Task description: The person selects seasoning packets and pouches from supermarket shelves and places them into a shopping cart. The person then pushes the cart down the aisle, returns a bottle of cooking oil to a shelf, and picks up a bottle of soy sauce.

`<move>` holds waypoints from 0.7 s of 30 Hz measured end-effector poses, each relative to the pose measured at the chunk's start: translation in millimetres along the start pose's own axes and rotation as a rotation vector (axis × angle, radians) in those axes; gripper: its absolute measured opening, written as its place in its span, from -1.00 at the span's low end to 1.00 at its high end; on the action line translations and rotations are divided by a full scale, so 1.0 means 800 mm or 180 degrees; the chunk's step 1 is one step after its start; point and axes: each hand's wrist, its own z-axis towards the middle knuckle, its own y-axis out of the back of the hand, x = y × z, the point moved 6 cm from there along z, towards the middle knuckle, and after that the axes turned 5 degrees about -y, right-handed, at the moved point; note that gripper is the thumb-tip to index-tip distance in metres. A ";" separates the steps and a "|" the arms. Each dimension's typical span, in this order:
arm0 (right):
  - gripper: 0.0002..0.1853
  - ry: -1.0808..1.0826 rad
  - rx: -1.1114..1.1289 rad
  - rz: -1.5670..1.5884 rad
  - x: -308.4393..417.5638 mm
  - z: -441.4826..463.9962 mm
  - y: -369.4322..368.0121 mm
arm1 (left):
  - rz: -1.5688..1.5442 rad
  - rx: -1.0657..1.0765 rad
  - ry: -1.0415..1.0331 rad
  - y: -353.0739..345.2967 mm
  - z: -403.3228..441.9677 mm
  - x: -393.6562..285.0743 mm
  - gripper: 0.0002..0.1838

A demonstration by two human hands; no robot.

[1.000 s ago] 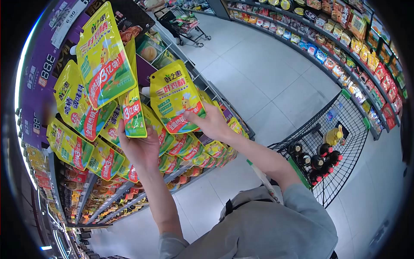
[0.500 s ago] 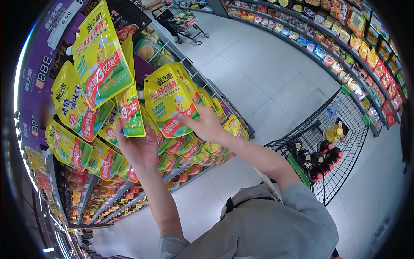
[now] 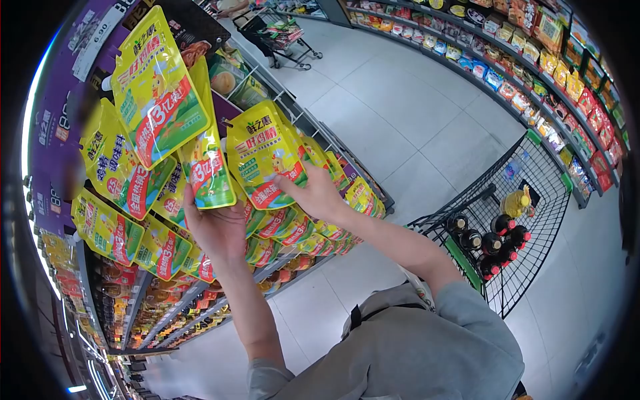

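In the head view my left hand grips the lower edge of a yellow-green seasoning pouch, its thumb in front and its other fingers partly hidden behind. The upper part of that pouch is covered by another large yellow pouch at the top of the display. My right hand pinches the lower right side of a second seasoning pouch, with the thumb on its printed face. That pouch stands upright, leaning slightly, and its fingers' far side is hidden. More pouches of the same kind hang or lie around both hands.
Shelves of packed goods run below the pouches. A black wire shopping cart holding dark bottles and a yellow bottle stands on the right. Another cart is farther off. A curved snack shelf lines the far side.
The pouch in my left hand has swung a little right and shows more of its face. The pouch in my right hand has turned slightly and shifted downward; both hands stay nearly in place.
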 end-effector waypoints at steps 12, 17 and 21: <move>-0.63 -0.0288 -0.0404 -0.0861 -0.064 -0.086 0.074 | 0.1834 0.0088 -0.0473 0.033 0.014 0.047 -0.66; -0.86 -0.0877 -0.0659 -0.1423 -0.076 -0.243 0.168 | 0.2137 0.0097 -0.0815 0.025 -0.046 0.066 -0.71; -0.82 -0.1424 -0.1414 -0.3023 -0.086 -0.384 0.294 | 0.3307 0.1895 0.0527 0.064 -0.136 0.213 -0.78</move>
